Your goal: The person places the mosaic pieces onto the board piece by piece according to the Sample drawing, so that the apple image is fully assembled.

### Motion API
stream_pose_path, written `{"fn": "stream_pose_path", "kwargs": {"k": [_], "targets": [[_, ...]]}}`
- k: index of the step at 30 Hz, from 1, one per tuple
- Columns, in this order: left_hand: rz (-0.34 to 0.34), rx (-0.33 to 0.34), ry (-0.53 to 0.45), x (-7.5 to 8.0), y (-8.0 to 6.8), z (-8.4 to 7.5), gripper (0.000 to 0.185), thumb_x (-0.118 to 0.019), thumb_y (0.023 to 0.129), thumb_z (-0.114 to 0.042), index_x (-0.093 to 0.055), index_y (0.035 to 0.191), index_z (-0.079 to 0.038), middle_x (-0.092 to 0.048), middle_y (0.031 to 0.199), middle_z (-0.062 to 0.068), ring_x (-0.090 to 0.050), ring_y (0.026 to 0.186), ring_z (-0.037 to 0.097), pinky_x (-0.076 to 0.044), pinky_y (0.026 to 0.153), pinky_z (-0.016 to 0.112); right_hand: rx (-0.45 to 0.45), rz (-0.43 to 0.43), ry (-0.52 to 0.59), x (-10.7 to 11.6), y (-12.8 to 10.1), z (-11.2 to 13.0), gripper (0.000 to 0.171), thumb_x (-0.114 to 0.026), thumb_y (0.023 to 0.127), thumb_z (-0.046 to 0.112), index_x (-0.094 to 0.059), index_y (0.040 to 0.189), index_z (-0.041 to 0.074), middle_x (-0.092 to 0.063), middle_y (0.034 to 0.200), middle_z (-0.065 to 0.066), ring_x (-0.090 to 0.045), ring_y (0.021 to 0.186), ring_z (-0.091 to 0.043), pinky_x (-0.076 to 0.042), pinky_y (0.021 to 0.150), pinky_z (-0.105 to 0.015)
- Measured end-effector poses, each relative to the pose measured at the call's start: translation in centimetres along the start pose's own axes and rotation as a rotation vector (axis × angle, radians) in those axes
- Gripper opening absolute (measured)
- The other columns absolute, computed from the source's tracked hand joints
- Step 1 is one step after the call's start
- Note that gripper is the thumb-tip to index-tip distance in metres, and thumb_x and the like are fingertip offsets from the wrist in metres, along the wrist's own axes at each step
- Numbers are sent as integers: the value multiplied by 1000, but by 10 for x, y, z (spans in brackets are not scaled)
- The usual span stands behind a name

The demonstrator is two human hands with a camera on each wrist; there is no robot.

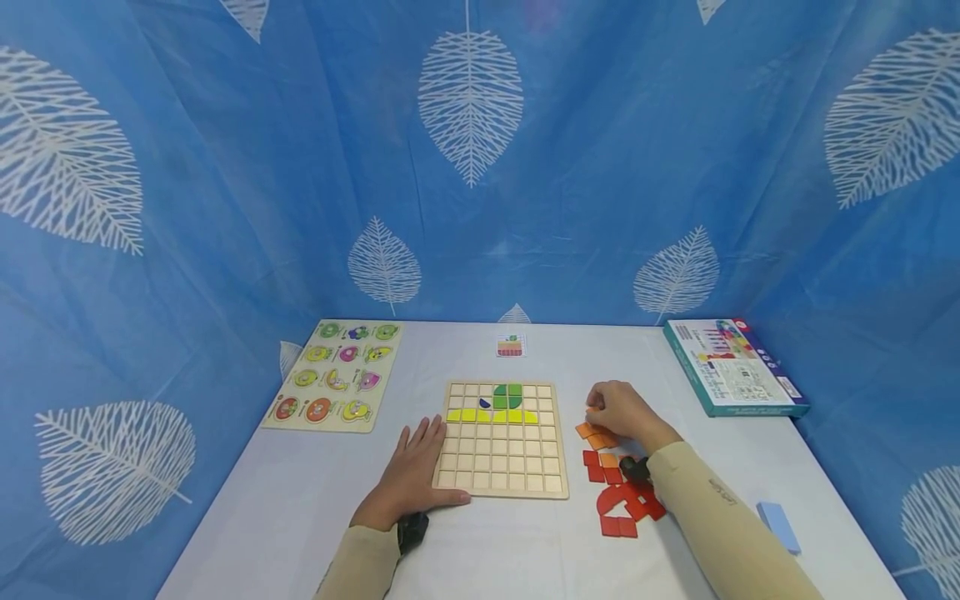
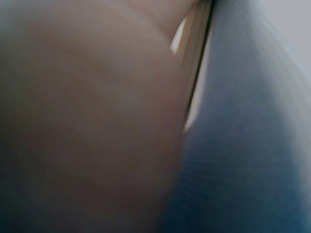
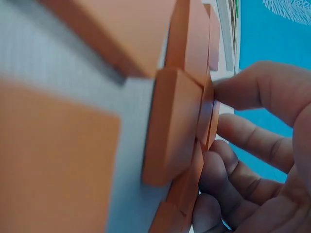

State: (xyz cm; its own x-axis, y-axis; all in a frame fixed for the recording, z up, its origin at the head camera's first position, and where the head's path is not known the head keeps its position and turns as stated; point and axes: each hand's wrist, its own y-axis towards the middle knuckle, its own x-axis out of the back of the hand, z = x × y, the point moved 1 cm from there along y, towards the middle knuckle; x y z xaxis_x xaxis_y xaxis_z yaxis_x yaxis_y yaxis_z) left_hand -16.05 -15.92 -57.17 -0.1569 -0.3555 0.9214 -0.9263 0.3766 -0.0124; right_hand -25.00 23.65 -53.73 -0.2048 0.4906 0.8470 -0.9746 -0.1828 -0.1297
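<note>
A wooden grid board (image 1: 501, 467) lies at the table's centre, with a row of yellow tiles (image 1: 491, 415) and green tiles (image 1: 507, 396) near its far edge. My left hand (image 1: 417, 468) rests flat on the table against the board's left side, fingers straight and thumb along the front edge. The left wrist view is a blur of palm and board edge (image 2: 193, 73). My right hand (image 1: 619, 408) curls over a cluster of orange tiles (image 1: 596, 436) right of the board. Its thumb (image 3: 257, 85) and fingers (image 3: 248, 138) pinch the edge of one orange tile (image 3: 207, 114).
Red tiles (image 1: 624, 500) lie nearer me, partly under the right forearm. A fruit peg puzzle (image 1: 333, 375) sits at the far left, a small pattern card (image 1: 511, 345) behind the board, a teal box (image 1: 731, 367) at the far right and a light blue block (image 1: 778, 525) by the right edge.
</note>
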Motion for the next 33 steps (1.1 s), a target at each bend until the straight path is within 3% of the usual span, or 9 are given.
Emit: {"fn": "stream_pose_path", "kwargs": {"k": [9,16,23,33], "targets": [[1,1,14,-2,-1,1,136,-73,71,-86,-28,165,1,-24,171,16,-16,158,36,-7,125,58,-3,-21,14,-3,0,3,15,-86,87,13,-71,92,10,-62,82,-2,-58,78,-21,-56,72,-35],[-4,3,0,0,0,-1,135,-74,71,-84,-29,165,1,-24,171,16,-16,158,36,-6,125,58,129,-83,33,-5,-2,14,12,-84,84,9,-72,87,10,-63,79,1,-56,73,-18,-54,68,-36],[2,3,4,-1,0,-1,136,-74,70,-86,-27,165,0,-23,172,15,-15,158,35,-6,125,57,191,-80,100,-12,-3,36,10,-85,87,8,-78,94,8,-65,89,1,-59,75,-17,-56,69,-35],[10,3,9,0,0,0,134,-74,72,-85,-28,165,1,-24,171,16,-16,158,36,-7,125,58,281,-41,145,-37,1,84,14,-87,84,5,-80,94,11,-65,89,6,-59,80,-13,-55,73,-34]]}}
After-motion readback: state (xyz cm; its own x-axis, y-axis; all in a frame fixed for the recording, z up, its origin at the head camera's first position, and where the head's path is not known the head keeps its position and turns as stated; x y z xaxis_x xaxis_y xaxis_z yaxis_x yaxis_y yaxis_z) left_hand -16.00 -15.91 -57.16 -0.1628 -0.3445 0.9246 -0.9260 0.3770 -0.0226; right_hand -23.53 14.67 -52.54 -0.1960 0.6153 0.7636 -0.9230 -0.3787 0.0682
